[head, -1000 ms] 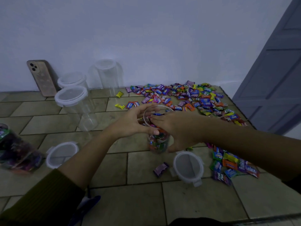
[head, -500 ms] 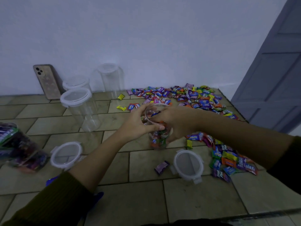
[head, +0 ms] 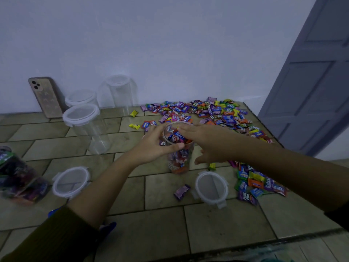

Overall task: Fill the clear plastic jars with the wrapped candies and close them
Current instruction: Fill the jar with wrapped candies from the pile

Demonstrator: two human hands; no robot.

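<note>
A clear plastic jar [head: 178, 163] full of wrapped candies stands uncapped in the middle of the tiled surface. My left hand [head: 153, 146] grips its upper wall, thumb across the front just under the rim. My right hand [head: 207, 142] hovers over the jar's right rim with fingers straight, holding nothing. A big heap of colourful wrapped candies [head: 213, 114] lies behind the jar, and a smaller heap [head: 258, 184] lies under my right forearm. Two loose round lids lie flat: one [head: 211, 187] in front of the jar, one [head: 70, 181] at the left.
Three empty lidded jars [head: 85, 125] stand at the back left beside a phone [head: 46, 97] leaning on the wall. A filled jar [head: 17, 176] lies at the left edge. One purple candy [head: 181, 191] sits alone near the front lid. A grey door [head: 311, 76] is at the right.
My right hand has lifted out of the jar's mouth and opened over the rim. The view has tilted down a little. My left hand keeps hold of the jar.
</note>
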